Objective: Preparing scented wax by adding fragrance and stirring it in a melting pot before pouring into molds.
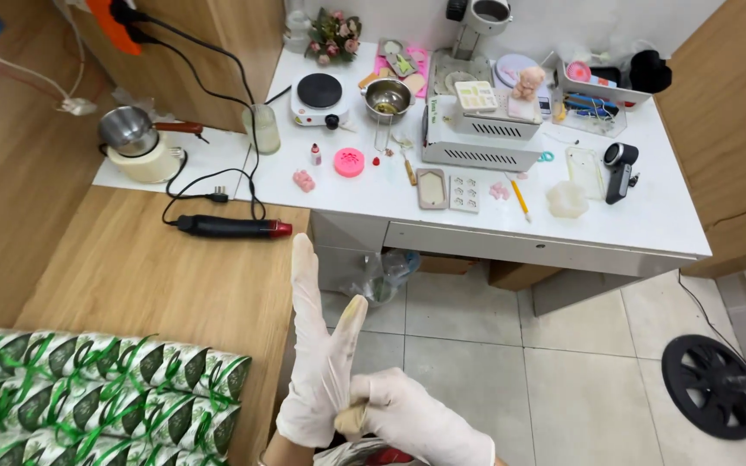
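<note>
The right hand pinches the white glove cuff on the raised, open-fingered left hand.

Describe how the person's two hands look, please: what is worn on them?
Both hands wear thin, white, rubbery disposable gloves. The left hand has its glove loose and wrinkled, with a yellowish stain at one fingertip. The right hand has a smoother, tighter glove. No sleeves are visible.
</note>
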